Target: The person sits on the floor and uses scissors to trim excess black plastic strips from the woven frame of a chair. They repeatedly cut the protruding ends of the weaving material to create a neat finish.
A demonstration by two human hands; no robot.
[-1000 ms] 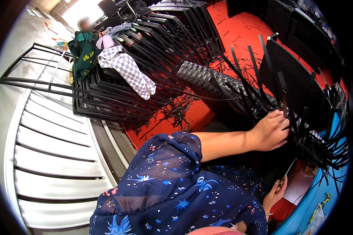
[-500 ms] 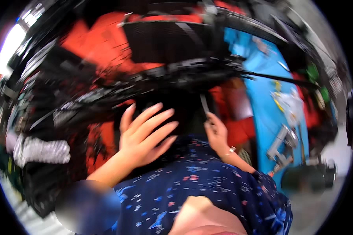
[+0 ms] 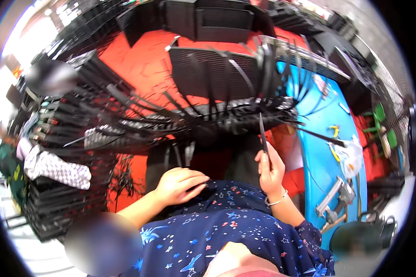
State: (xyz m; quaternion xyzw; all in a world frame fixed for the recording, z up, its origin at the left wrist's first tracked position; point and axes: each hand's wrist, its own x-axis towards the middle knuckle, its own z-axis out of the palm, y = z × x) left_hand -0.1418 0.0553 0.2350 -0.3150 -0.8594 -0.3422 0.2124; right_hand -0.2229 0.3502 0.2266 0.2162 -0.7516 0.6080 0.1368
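In my right hand (image 3: 271, 170) a thin knife (image 3: 263, 134) stands nearly upright, its narrow blade pointing away from me. My fingers are closed round its dark handle. A bracelet circles that wrist. My left hand (image 3: 178, 184) rests palm down near my lap, fingers loosely stretched and holding nothing. Beyond both hands, a long black woven piece (image 3: 198, 117) lies crosswise in front of me. Many loose black strips (image 3: 162, 110) fan out from it on the far side. The blade's tip reaches up to its near edge.
A blue tabletop (image 3: 326, 134) on the right bears a metal tool (image 3: 333, 198) and a clear plastic bag (image 3: 351, 159). Black woven panels (image 3: 212, 74) stand on the red floor (image 3: 129, 60). Stacked black pieces (image 3: 55, 198) and a person's patterned sleeve (image 3: 60, 168) are at the left.
My left hand has drawn back toward my lap, its spread fingers coming together. The right hand has risen slightly and turned the knife more upright. My view has shifted and become sharper.
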